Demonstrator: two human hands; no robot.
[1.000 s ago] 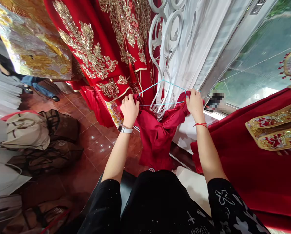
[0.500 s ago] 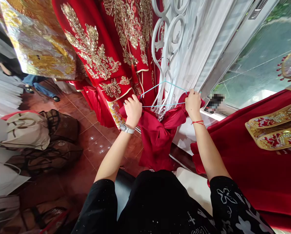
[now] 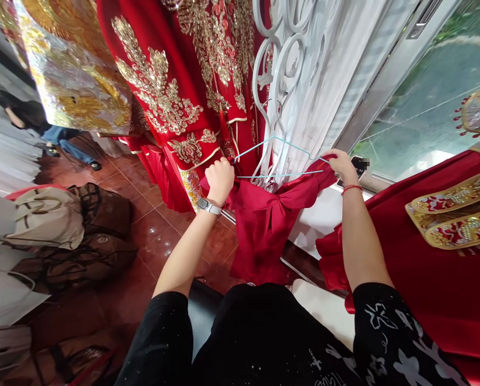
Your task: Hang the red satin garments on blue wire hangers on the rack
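Note:
A dark red dress (image 3: 264,225) with a gathered knot at its chest hangs in front of my body. Its top edge runs along a thin light-blue hanger (image 3: 280,175), whose hook rises toward white scrollwork. My left hand (image 3: 220,179), with a watch on its wrist, is closed on the dress's left top corner by the hanger's end. At the other end, my right hand (image 3: 342,166) pinches the right top edge of the dress, drawn outward along the hanger. Part of the hanger's left end is hidden behind my left fingers.
Red garments with gold embroidery (image 3: 159,86) hang ahead. White metal scrollwork (image 3: 280,69) stands before a white curtain. A phone (image 3: 358,167) lies beside the window frame. Bags (image 3: 46,214) sit on the tiled floor at left, and a person (image 3: 63,134) is farther back. Red fabric (image 3: 408,257) hangs at right.
My right hand has moved outward to the right, stretching the dress's right top edge past the hanger's end. My left hand has stayed almost in place. The phone shows more clearly.

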